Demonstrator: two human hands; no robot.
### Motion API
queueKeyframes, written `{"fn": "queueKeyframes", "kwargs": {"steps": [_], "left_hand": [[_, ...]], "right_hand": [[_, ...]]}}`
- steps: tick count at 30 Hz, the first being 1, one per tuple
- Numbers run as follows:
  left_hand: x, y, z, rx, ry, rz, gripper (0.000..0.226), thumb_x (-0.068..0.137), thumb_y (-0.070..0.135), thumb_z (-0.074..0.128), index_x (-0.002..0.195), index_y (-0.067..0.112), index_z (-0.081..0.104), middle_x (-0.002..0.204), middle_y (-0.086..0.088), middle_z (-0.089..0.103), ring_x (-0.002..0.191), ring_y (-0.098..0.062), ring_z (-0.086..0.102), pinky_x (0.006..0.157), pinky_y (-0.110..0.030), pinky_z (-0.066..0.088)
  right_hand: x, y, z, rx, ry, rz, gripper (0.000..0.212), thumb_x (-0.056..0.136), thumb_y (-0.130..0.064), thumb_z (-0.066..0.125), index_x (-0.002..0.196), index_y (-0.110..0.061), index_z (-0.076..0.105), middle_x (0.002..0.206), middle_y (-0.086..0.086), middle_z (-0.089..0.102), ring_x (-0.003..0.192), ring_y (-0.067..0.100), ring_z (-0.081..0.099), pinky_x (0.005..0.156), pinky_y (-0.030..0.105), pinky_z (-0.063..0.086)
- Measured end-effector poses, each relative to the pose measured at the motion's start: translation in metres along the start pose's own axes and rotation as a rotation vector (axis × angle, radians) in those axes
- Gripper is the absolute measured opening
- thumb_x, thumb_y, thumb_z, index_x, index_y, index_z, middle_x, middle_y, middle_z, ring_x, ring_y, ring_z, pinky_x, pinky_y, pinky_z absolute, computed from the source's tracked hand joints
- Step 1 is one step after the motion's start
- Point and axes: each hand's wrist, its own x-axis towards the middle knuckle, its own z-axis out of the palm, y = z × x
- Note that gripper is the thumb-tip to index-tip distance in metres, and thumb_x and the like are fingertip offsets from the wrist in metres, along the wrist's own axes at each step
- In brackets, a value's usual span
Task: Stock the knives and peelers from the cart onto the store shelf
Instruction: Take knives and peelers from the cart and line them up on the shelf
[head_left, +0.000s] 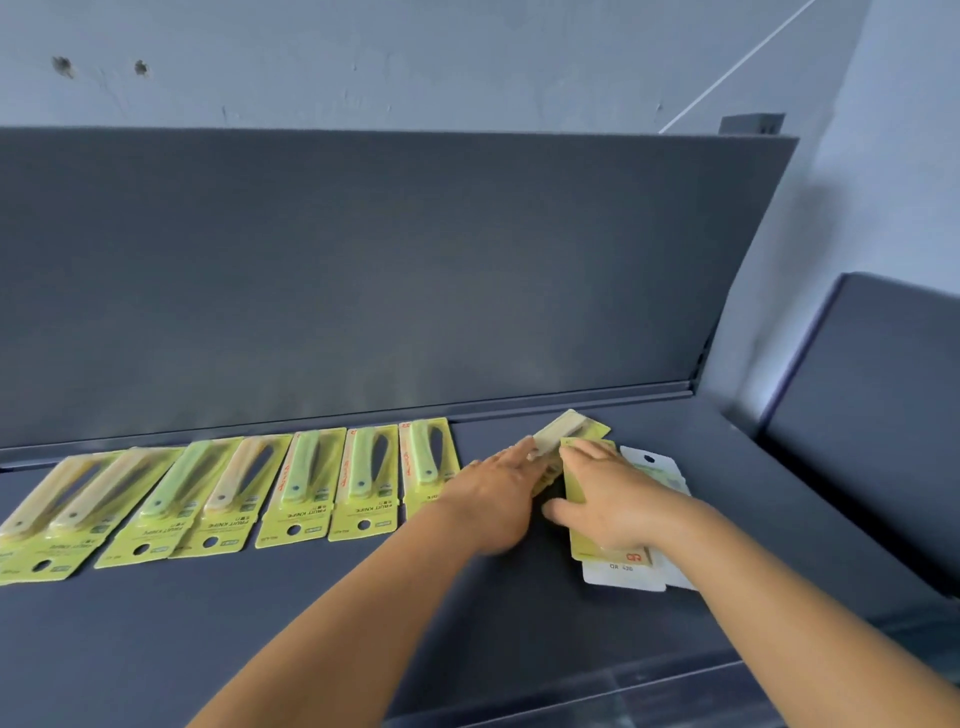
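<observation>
The fingers of the left hand (493, 499) lie straight and close together, and their tips touch a tilted knife pack (563, 434) near the back of the shelf (260, 623). The right hand (608, 499) presses flat, thumb spread, on a small pile of packs (623, 564) just beside it. A row of yellow knife packs (311, 488) lies further left on the same shelf.

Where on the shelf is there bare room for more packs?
Bare: the front strip before the knife row, and the right end by the side panel. Crowded: around the pile under both hands.
</observation>
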Motion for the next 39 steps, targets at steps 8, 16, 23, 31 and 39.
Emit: {"fn": "queueKeyframes", "kwargs": {"steps": [8, 16, 23, 31, 39], "left_hand": [[-0.014, 0.011, -0.007, 0.210, 0.078, -0.137, 0.033, 0.095, 0.027, 0.046, 0.127, 0.017, 0.051, 0.128, -0.009, 0.038, 0.115, -0.027, 0.046, 0.090, -0.037, 0.042], [-0.017, 0.002, 0.002, 0.158, 0.043, -0.096, 0.044, 0.101, 0.031, 0.032, 0.141, 0.014, 0.033, 0.153, -0.011, 0.015, 0.132, -0.029, 0.035, 0.107, -0.040, 0.030], [-0.020, -0.005, 0.000, 0.189, 0.085, -0.186, 0.048, 0.100, 0.039, 0.032, 0.143, 0.017, 0.033, 0.150, -0.010, 0.024, 0.137, -0.029, 0.026, 0.112, -0.041, 0.021], [-0.011, 0.030, 0.000, -0.122, 0.136, 0.030, 0.080, 0.085, 0.066, 0.048, 0.146, 0.019, 0.025, 0.147, -0.005, 0.028, 0.136, -0.027, 0.031, 0.110, -0.039, 0.032], [-0.004, 0.035, -0.005, -0.130, 0.025, -0.009, 0.092, 0.079, 0.062, 0.060, 0.149, 0.021, 0.016, 0.146, -0.007, 0.026, 0.128, -0.029, 0.041, 0.099, -0.037, 0.041]], "right_hand": [[-0.008, 0.023, -0.014, 0.016, 0.028, 0.021, 0.062, 0.092, -0.049, 0.045, 0.146, -0.020, 0.031, 0.156, -0.008, 0.018, 0.140, 0.020, 0.025, 0.109, 0.035, 0.030], [0.002, 0.008, -0.012, -0.055, -0.018, -0.027, 0.051, 0.100, -0.039, 0.039, 0.144, -0.015, 0.033, 0.155, -0.004, 0.015, 0.140, 0.024, 0.021, 0.110, 0.036, 0.026], [0.013, -0.001, -0.015, 0.121, 0.027, -0.019, 0.052, 0.102, -0.035, 0.030, 0.149, -0.016, 0.022, 0.159, -0.003, 0.016, 0.141, 0.021, 0.026, 0.110, 0.034, 0.028], [0.003, 0.020, -0.014, 0.127, 0.012, 0.061, 0.026, 0.098, -0.026, 0.034, 0.106, -0.024, 0.058, 0.105, 0.000, 0.062, 0.094, 0.020, 0.057, 0.077, 0.033, 0.047], [-0.004, 0.031, -0.019, 0.122, 0.073, 0.094, 0.026, 0.095, -0.019, 0.040, 0.115, -0.024, 0.056, 0.109, 0.000, 0.060, 0.093, 0.019, 0.054, 0.069, 0.029, 0.043]]}}
